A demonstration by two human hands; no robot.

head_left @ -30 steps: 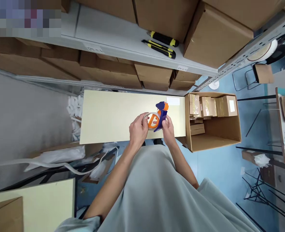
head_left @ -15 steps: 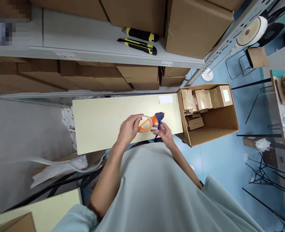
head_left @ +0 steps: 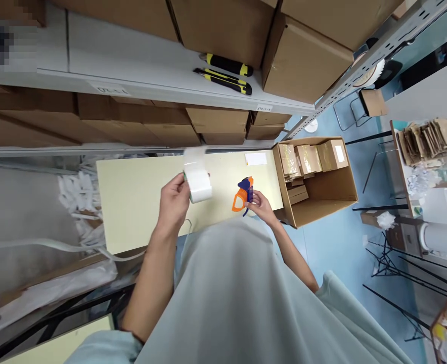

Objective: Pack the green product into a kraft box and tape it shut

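My left hand (head_left: 175,194) is closed on the edge of a white roll of tape (head_left: 199,182), whose loose end sticks up at the top. In my right hand (head_left: 260,206) I grip an orange and blue tape dispenser (head_left: 243,194) by its blue part; its orange ring holds no roll. Both things are above a pale yellow tabletop (head_left: 140,197), roll on the left and dispenser on the right, apart from each other. A white label or slip (head_left: 256,158) lies near the table's back edge.
An open carton (head_left: 322,202) with several small boxes stands at the table's right end. Two yellow-black utility knives (head_left: 227,73) lie on the shelf (head_left: 132,60) above, beside cardboard boxes (head_left: 307,60). White crumpled material (head_left: 81,199) is left of the table.
The tape roll has come off the orange ring and moved left with my left hand. My right hand now grips the dispenser. The view has shifted slightly.
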